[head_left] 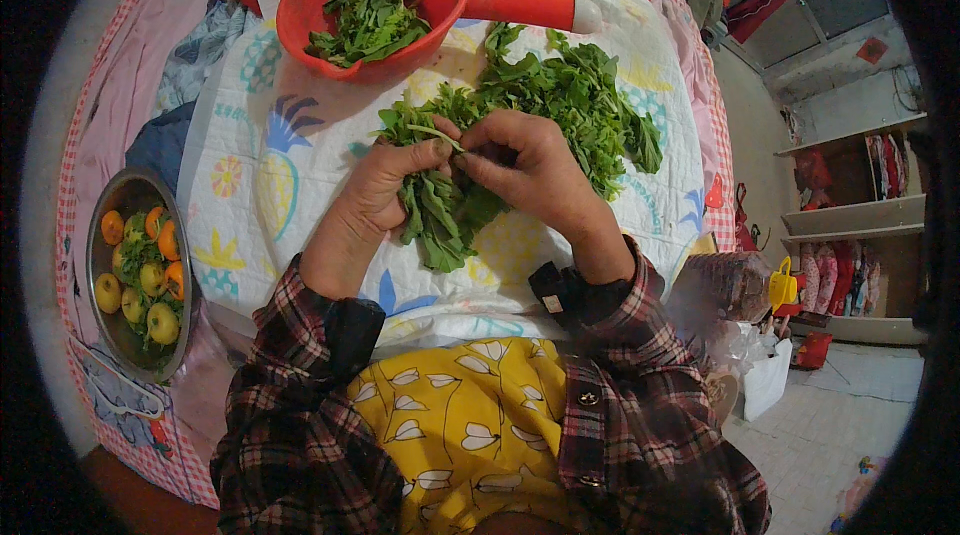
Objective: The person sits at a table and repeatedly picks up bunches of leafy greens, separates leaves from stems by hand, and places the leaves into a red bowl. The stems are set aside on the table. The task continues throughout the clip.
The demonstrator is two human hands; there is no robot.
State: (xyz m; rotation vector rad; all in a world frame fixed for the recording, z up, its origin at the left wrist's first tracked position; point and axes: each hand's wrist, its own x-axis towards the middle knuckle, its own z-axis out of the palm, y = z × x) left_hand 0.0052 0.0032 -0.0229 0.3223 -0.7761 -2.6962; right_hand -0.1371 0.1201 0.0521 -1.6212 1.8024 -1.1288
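My left hand [375, 190] is closed around a bunch of leafy greens [437, 220], whose leaves hang below the fist and stick out above it. The fingers of my right hand [525, 160] pinch the pale stem [435, 134] of the same bunch, close to my left thumb. Just beyond my right hand lies a loose heap of leafy greens [590, 100] on the patterned cloth. A red plastic ladle-shaped basin [300, 20] with a long handle stands farther off, with torn greens [375, 25] inside it.
At the left edge stands a metal bowl [98, 200] with orange fruit, yellow-green fruit and some greens. The white quilted cloth [245, 265] carries pineapple prints. Folded clothes [210, 50] lie at the far left. An open shelf [850, 218] and a yellow object [785, 285] are at the right.
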